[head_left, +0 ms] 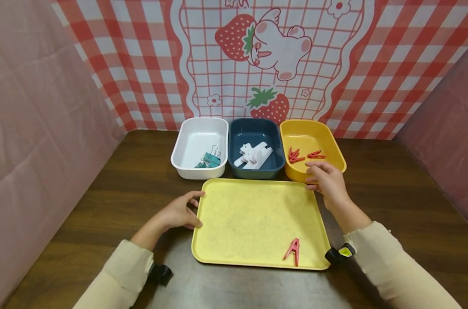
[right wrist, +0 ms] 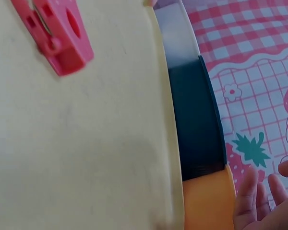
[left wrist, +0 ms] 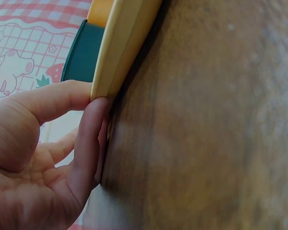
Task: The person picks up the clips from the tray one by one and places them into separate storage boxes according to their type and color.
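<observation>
My left hand (head_left: 181, 212) grips the left rim of a yellow tray (head_left: 241, 219), thumb and fingertips at its edge in the left wrist view. Near the tray's front right lies one red clothespin (head_left: 293, 251), which shows large in the right wrist view. My right hand (head_left: 326, 182) hovers by the front of a yellow bin (head_left: 336, 148) and the tray's back right corner. Its fingers (right wrist: 249, 196) are loosely bent and apart, with nothing between them. Several red clothespins (head_left: 296, 156) lie inside the yellow bin.
A white bin (head_left: 187, 133) holds teal binder clips (head_left: 212, 159). A dark blue bin (head_left: 249, 128) between the white and yellow ones holds white plastic clips (head_left: 259, 155). All three stand in a row behind the tray, before a checkered cloth (head_left: 149, 64) at the back of the wooden table (head_left: 388, 189).
</observation>
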`<state>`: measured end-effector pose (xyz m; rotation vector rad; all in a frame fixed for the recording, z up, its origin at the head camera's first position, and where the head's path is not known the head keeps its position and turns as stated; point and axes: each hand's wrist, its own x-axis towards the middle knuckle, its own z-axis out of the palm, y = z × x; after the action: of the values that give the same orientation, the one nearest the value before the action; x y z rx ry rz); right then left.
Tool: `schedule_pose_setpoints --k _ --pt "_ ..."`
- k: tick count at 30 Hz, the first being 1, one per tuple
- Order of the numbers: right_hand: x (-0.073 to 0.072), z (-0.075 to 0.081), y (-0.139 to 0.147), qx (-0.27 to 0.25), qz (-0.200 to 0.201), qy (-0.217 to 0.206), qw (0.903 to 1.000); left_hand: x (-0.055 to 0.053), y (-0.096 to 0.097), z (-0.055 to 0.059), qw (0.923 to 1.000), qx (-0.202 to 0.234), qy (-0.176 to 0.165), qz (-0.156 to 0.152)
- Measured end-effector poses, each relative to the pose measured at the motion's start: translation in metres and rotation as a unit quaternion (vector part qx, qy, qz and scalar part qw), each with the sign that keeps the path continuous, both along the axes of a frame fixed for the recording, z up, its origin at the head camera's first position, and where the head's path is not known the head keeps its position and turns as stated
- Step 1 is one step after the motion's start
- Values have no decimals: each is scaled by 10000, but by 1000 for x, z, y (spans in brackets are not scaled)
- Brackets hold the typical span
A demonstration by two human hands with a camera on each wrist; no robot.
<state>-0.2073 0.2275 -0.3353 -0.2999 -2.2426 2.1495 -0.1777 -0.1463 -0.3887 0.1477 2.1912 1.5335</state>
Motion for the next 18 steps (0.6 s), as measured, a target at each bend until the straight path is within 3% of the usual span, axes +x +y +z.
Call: schedule_pose_setpoints --k 5,18 --pt "7 -1 -2 328 115 -92 9994 0 0 0 10000 -48 -14 -12" --pt "24 -6 -7 517 397 -192 9977 0 1 1 10000 -44 -51 -2"
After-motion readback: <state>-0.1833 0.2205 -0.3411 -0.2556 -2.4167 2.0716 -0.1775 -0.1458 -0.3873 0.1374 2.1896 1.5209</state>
